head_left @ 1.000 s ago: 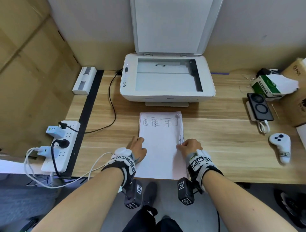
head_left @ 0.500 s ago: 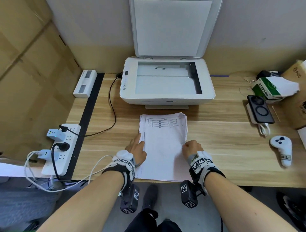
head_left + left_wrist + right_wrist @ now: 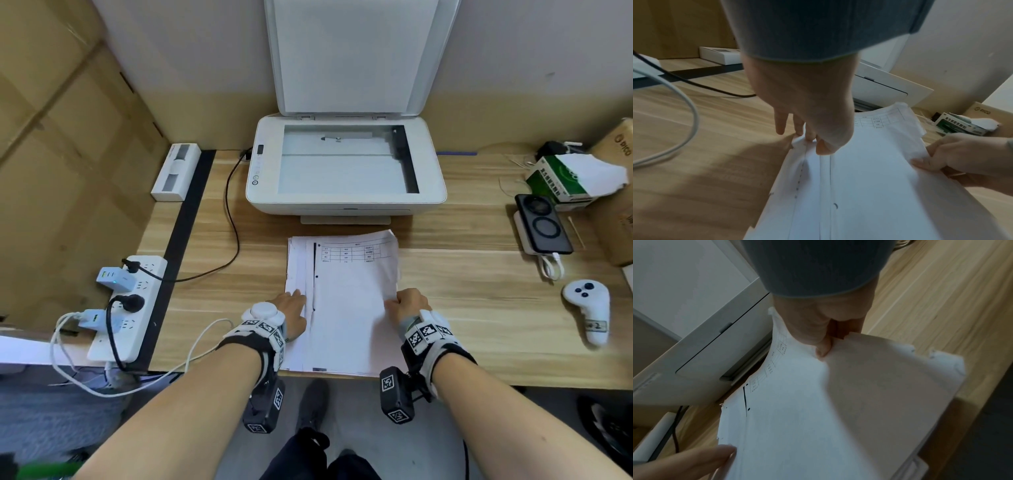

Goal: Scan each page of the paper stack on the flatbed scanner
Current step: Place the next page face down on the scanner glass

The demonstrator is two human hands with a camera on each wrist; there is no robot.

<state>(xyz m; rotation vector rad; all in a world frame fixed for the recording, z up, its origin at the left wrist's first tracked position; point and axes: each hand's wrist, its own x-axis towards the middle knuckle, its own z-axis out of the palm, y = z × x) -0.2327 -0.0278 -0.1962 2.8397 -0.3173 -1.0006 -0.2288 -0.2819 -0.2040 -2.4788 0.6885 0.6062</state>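
Head view shows a wooden table (image 3: 479, 308) with a white scanner (image 3: 346, 198) at its back, lid (image 3: 349, 54) raised upright and glass (image 3: 342, 161) bare. Just in front of the scanner lies the paper stack (image 3: 342, 301), its near edge at the table's front edge, its sheets fanned out along the left side; the top page (image 3: 356, 308) carries a small printed grid at the end nearest the scanner. Left of the scanner sit a white box (image 3: 176, 171) and, nearer the front, a power strip (image 3: 126, 308) with plugs and cables. Right of the scanner lie a green carton (image 3: 561, 181), a phone (image 3: 541, 226) and a white controller (image 3: 589, 308). Left hand (image 3: 291, 315) rests on the stack's left edge, fingers (image 3: 809, 134) straight and pressing the fanned sheets down. Right hand (image 3: 407, 306) is at the stack's right edge, thumb and fingers (image 3: 824, 347) pinching the top page, whose right side is lifted off the sheets below.
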